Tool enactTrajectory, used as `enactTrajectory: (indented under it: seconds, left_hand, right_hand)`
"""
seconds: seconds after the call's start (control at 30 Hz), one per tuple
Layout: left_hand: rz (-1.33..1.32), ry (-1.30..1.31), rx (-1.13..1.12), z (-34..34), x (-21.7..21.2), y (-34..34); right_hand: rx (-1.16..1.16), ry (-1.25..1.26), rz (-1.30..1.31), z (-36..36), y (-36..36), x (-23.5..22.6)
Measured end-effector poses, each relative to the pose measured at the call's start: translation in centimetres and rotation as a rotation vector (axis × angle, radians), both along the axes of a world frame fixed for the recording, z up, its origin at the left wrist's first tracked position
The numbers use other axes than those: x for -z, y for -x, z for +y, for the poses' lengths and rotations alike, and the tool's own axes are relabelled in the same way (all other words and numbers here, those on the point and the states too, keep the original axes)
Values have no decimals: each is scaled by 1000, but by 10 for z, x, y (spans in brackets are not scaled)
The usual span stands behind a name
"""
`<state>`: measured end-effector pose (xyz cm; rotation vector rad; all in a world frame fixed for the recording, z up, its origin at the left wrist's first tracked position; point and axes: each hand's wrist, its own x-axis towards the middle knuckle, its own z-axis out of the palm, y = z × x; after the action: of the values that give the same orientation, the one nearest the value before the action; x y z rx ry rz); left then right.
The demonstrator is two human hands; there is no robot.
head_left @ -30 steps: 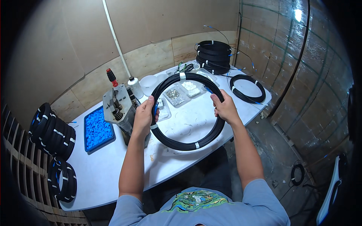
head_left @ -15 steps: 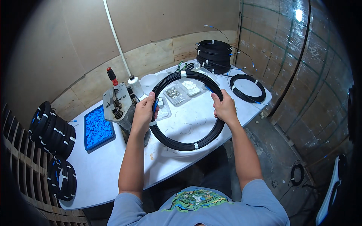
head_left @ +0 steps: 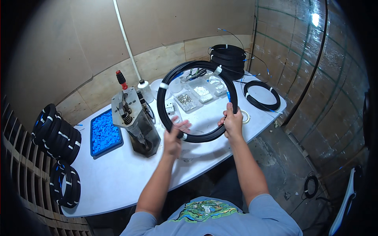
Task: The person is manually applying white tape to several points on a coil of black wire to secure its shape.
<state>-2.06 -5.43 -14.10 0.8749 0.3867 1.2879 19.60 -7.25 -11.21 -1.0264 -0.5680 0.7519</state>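
A large coil of black cable (head_left: 206, 138), bound with white tape bands and showing a blue-tipped connector on its right inner side, is held up tilted above the table. My right hand (head_left: 233, 121) is closed round its lower right, thumb up along the ring. At the lower left, my left hand (head_left: 175, 135) is smeared by motion; its fingers look spread and reach into the ring's opening beside the cable. Seen through the ring are clear trays of small metal parts (head_left: 184, 99) and white parts (head_left: 202, 93).
On the white table (head_left: 114, 183) stand a metal hand press (head_left: 136, 122) with a red-topped lever, a tray of blue pieces (head_left: 105, 131) and a white bottle (head_left: 145, 89). Cable coils are stacked at left (head_left: 57, 133) and back right (head_left: 226, 59). A single coil (head_left: 262, 95) lies at right.
The coil has risen and turned, its tape bands shifting clockwise. My left hand has slid down to the lower left and loosened its hold. A pale tape roll now shows beside my right hand.
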Motion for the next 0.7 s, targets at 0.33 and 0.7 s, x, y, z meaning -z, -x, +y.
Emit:
enactTrajectory:
  seconds: [0.33,0.7]
  left_hand:
    - [-137,221,-145,6,-41,-11]
    - [78,64,23,20,-74,19]
  right_hand:
    - [-152,-127,287,-14,23,25]
    - [-166,-2,154,-11,21,21]
